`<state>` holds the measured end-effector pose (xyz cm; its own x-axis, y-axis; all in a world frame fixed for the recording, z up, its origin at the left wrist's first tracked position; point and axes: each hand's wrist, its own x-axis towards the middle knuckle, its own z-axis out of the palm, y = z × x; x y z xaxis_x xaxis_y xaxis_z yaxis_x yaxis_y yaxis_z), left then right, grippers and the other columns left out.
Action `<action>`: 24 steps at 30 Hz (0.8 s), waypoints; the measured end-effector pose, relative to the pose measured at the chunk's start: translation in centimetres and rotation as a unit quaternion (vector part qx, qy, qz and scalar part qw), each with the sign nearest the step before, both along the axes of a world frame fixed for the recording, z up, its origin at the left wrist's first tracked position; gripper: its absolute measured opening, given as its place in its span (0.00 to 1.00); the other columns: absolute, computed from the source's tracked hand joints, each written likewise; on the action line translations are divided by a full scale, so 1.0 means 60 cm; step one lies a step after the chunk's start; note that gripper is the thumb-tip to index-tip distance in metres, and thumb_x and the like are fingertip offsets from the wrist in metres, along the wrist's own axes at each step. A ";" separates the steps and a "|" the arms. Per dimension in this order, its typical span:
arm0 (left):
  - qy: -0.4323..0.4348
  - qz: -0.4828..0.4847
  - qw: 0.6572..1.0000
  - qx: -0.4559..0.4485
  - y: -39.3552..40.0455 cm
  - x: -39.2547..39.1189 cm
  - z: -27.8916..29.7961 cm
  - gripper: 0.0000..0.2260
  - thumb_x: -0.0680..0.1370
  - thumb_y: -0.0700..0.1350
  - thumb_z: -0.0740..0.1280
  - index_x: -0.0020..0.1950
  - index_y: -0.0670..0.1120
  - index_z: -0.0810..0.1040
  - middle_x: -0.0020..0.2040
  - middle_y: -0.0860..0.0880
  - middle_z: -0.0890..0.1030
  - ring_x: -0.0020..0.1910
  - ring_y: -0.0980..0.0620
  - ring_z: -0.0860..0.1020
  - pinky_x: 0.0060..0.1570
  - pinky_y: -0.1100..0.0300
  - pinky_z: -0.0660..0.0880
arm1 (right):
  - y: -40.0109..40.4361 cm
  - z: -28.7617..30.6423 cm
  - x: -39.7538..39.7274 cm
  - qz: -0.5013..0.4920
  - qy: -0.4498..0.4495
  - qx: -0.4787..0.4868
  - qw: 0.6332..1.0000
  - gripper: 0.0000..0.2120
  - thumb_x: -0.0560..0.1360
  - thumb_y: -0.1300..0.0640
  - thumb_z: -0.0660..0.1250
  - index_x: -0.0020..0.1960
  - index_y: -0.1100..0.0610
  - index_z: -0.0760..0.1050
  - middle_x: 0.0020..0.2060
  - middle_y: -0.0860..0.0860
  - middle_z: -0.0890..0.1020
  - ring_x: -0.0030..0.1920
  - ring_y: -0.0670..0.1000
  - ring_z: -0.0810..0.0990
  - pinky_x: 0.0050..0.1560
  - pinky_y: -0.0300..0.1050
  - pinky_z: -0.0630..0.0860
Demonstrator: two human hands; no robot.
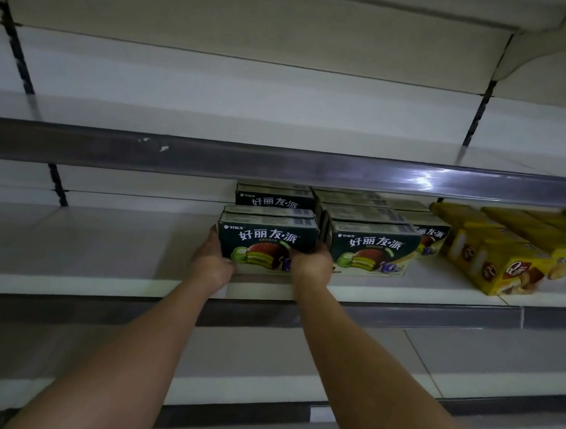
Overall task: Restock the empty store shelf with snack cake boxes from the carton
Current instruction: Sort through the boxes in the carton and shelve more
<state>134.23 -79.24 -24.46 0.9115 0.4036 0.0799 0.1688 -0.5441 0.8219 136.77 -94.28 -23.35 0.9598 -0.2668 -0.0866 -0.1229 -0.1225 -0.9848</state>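
Observation:
A dark green snack cake box [267,238] stands at the front of the white middle shelf [100,249], with another one right behind it. My left hand [212,263] grips its left lower side and my right hand [311,261] grips its right lower corner. Just right of it stand several more dark green snack cake boxes [372,248], lined up in rows going back. One more green box [274,196] stands farther back. The carton is not in view.
Yellow snack boxes [506,261] fill the shelf's right end. The upper shelf's grey price rail [279,164] overhangs the boxes. Bare white shelf stretches left of the held box. A lower shelf [261,366] runs beneath my forearms.

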 end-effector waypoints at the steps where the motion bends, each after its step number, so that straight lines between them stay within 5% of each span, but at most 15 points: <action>1: 0.015 -0.005 1.000 0.022 0.004 0.001 0.000 0.36 0.70 0.37 0.74 0.72 0.52 0.62 0.61 0.45 0.78 0.59 0.45 0.76 0.59 0.53 0.74 | 0.007 -0.004 -0.005 -0.036 0.013 0.016 0.999 0.21 0.76 0.63 0.67 0.68 0.59 0.71 0.62 0.59 0.76 0.59 0.59 0.77 0.60 0.46 0.72; 5: 0.052 -0.011 0.991 0.126 0.015 0.000 0.005 0.38 0.69 0.44 0.76 0.73 0.50 0.60 0.64 0.44 0.72 0.62 0.43 0.73 0.59 0.50 0.73 | 0.019 0.004 -0.024 -0.150 0.080 0.158 0.973 0.20 0.76 0.63 0.65 0.67 0.64 0.66 0.63 0.60 0.73 0.61 0.61 0.75 0.61 0.50 0.72; 9: 0.055 0.003 0.990 0.128 0.009 0.002 0.007 0.35 0.71 0.43 0.75 0.72 0.49 0.61 0.63 0.43 0.70 0.61 0.43 0.73 0.55 0.54 0.72 | 0.018 0.019 -0.025 -0.060 0.123 0.270 0.953 0.21 0.76 0.62 0.69 0.66 0.67 0.69 0.59 0.60 0.77 0.59 0.58 0.77 0.61 0.49 0.75; 15: 0.010 0.018 0.998 0.064 0.000 0.037 -0.005 0.24 0.75 0.39 0.68 0.69 0.46 0.67 0.62 0.40 0.75 0.61 0.40 0.74 0.56 0.53 0.72 | 0.020 0.032 -0.008 -0.013 0.109 0.276 0.955 0.17 0.79 0.61 0.63 0.66 0.65 0.69 0.57 0.60 0.77 0.57 0.58 0.76 0.59 0.48 0.73; 20: -0.012 0.046 0.999 0.002 -0.010 0.074 -0.003 0.17 0.78 0.38 0.63 0.67 0.43 0.72 0.63 0.38 0.76 0.61 0.39 0.74 0.57 0.52 0.72 | 0.023 0.036 0.029 0.021 0.116 0.187 0.975 0.18 0.80 0.59 0.59 0.68 0.65 0.68 0.40 0.54 0.73 0.36 0.49 0.70 0.43 0.43 0.71; 22: -0.017 0.045 0.998 -0.028 -0.016 0.083 -0.001 0.20 0.78 0.38 0.63 0.70 0.42 0.68 0.64 0.38 0.76 0.61 0.39 0.74 0.55 0.53 0.72 | 0.025 0.038 0.041 0.024 0.109 0.145 0.983 0.17 0.79 0.59 0.60 0.66 0.66 0.70 0.40 0.56 0.75 0.38 0.51 0.73 0.41 0.43 0.71; 24: -0.010 0.057 0.997 -0.056 -0.020 0.090 -0.001 0.25 0.78 0.38 0.64 0.73 0.40 0.61 0.65 0.37 0.74 0.61 0.38 0.74 0.54 0.53 0.72 | 0.026 0.034 0.054 0.030 0.093 0.089 0.991 0.16 0.79 0.60 0.61 0.64 0.67 0.71 0.49 0.59 0.79 0.49 0.57 0.77 0.50 0.47 0.73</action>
